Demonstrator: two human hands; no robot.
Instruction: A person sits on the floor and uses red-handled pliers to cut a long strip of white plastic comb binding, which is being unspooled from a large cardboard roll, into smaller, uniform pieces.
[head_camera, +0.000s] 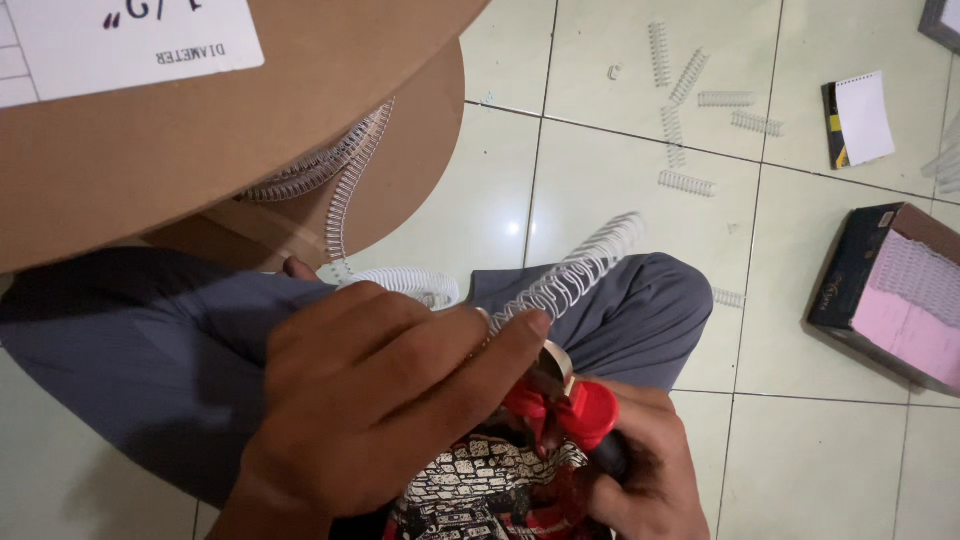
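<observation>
A person is sitting on a glossy pale tiled floor, grey trousers over bent knees. The left hand is lying palm down, fingers curled closed and pinching a strip of white wire binding coil, a springy row of small loops rising up and to the right over the knee. The right hand is wrapped shut around the red-handled cutters, held just under the coil's lower end, touching it. A large brown cardboard spool is leaning at upper left, more coil trailing off it. Short cut coil pieces are lying scattered on the tiles. A dark box holding pink sheets is sitting at the right.
</observation>
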